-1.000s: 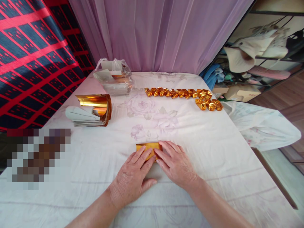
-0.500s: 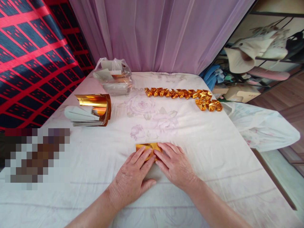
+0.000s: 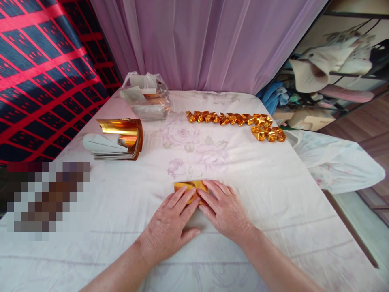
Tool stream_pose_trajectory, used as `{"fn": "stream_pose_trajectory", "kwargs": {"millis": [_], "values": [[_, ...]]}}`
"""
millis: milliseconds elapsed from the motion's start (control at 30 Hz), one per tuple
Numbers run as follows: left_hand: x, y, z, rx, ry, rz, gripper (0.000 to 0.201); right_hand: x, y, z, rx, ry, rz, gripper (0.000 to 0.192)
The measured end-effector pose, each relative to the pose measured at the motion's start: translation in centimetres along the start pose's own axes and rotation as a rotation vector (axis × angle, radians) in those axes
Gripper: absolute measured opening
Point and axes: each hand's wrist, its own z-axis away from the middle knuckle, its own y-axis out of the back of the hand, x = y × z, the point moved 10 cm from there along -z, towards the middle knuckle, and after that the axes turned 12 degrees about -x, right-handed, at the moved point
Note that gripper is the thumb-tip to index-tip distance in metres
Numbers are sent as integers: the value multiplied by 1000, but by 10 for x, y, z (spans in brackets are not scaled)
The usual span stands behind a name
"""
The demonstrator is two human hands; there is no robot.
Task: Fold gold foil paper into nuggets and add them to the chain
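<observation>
A folded piece of gold foil paper (image 3: 187, 187) lies flat on the white flowered cloth (image 3: 273, 194) in front of me. My left hand (image 3: 168, 227) rests palm down with its fingertips pressing the paper's near left part. My right hand (image 3: 226, 211) lies flat beside it, its fingers pressing the paper's right end. Most of the paper is hidden under the fingers. Neither hand lifts it.
A stack of gold-and-white sheets (image 3: 117, 140) with curled top leaves sits at the left. A clear plastic bag of sheets (image 3: 146, 99) stands behind it. A row of several folded gold pieces (image 3: 234, 119) runs across the far side. A cluttered shelf (image 3: 331, 73) stands at right.
Both hands stay pressed on the gold paper. The fingers shifted only slightly; the view tilted a little.
</observation>
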Motion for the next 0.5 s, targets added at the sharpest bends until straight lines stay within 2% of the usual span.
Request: {"fn": "stream_pose_trajectory", "kwargs": {"millis": [500], "values": [[-1, -2, 0, -19, 2, 26, 67, 0, 0, 0, -2, 1, -7, 32]]}}
